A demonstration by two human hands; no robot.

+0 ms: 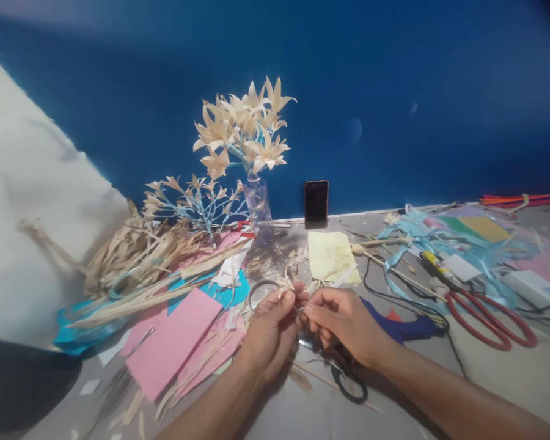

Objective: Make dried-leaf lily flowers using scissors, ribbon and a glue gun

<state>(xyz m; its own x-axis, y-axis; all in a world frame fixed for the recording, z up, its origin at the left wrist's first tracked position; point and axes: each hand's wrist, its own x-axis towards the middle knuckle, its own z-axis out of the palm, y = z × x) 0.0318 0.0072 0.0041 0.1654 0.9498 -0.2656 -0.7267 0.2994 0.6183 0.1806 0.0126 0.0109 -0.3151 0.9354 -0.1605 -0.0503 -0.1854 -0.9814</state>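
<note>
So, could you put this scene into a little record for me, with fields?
left hand: pinching a small pale piece
right hand: fingertips close beside it; grip unclear
back left: pale flowers in a clear bottle
back middle: phone, upright near the blue wall
front left: pink card
right side: blue glue gun, red-handled scissors

No readable text, label, brand, number or sign — small markings on yellow-and-black cylindrical tube (434, 266) at right — too blurred to make out.
</note>
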